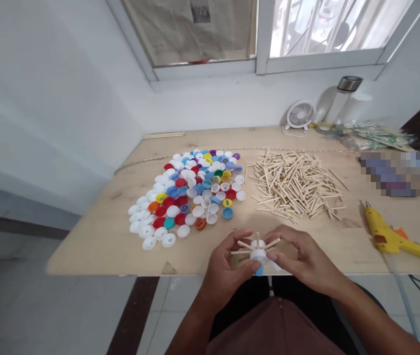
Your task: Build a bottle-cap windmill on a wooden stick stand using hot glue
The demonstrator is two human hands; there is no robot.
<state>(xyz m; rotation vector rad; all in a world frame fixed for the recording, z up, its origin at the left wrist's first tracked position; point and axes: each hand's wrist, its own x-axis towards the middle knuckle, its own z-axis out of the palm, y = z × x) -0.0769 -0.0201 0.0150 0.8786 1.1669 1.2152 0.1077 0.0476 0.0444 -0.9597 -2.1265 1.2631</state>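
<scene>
Our left hand [224, 262] and right hand [308, 252], fingers pinched, hold a white round plastic hub [258, 255] with pale wooden spokes [240, 253], nearer us than the tan heap of slender wooden sticks [295, 185]; uneven pressure could skew a spoke.

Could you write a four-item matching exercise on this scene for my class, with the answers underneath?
Things
1. Small fan
2. Cap-and-stick piece
3. Loose bottle caps
4. Glue gun

Colours, places and states
A. Spread out, in many colours
B. Mostly yellow, lying down
C. Standing near the wall
D. Held between left hand and right hand

Right pairs: 1-C, 2-D, 3-A, 4-B
</scene>
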